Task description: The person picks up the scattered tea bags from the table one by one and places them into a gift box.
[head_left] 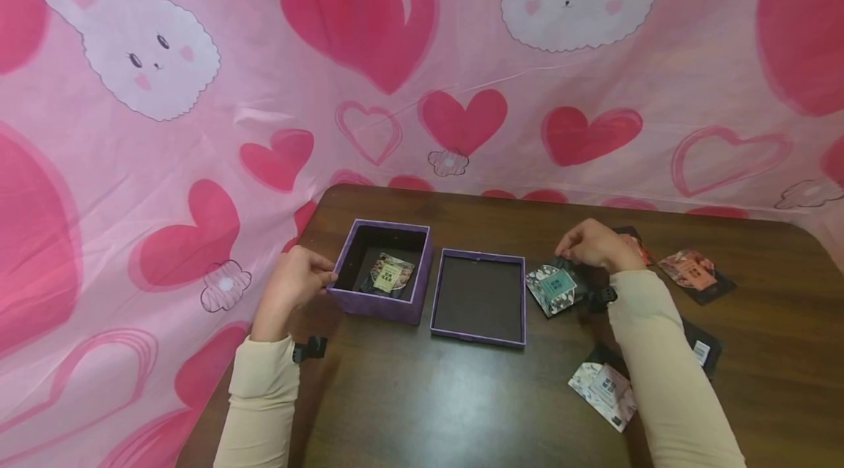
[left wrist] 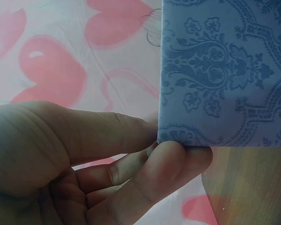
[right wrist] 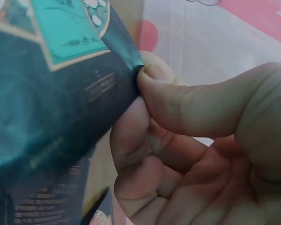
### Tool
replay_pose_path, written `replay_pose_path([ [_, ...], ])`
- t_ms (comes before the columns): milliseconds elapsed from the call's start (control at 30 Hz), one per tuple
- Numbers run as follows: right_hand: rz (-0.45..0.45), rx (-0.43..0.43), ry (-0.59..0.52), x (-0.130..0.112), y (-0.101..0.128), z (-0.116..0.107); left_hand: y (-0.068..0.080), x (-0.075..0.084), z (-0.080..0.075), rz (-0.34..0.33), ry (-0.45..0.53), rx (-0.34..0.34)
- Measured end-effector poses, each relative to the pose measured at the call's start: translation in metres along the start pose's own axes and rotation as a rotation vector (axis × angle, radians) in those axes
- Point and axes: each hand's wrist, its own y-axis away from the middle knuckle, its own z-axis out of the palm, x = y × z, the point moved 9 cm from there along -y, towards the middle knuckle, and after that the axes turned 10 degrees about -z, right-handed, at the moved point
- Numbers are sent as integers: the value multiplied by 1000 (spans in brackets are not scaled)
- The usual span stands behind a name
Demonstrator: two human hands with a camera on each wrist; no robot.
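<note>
A purple patterned box (head_left: 380,305) stands open on the dark wooden table (head_left: 422,395), with one small packet (head_left: 389,274) lying inside. My left hand (head_left: 300,279) holds the box's left corner; in the left wrist view, thumb and fingers (left wrist: 173,159) press on the damask wall (left wrist: 225,70). The box's lid (head_left: 478,297) lies upturned just right of it. Right of the lid, my right hand (head_left: 587,244) pinches the top edge of a teal packet (head_left: 557,287). Up close, thumb and forefinger (right wrist: 145,89) clamp the teal packet's (right wrist: 61,70) sealed edge.
More packets lie on the right side of the table: a pink-orange one (head_left: 695,274), a white-pink one (head_left: 606,387) near my right forearm, and a dark one (head_left: 702,347) partly under the sleeve. A pink heart-and-bunny cloth (head_left: 422,72) hangs behind and to the left.
</note>
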Motion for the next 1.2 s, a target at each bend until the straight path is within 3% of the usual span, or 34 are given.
replay_pose_path([
  [400,56,86,-28,-16,9,-29,-1,0,-2,-1,13,8],
  [567,9,126,0,-34,5,-36,-1,-1,-2,-9,8,5],
  [800,-9,177,-36,-56,-8,-36,-1,-2,-2,-18,6,0],
  [1200,4,184,-128,-87,-26,-25,-3,-4,-1,-28,13,-1],
])
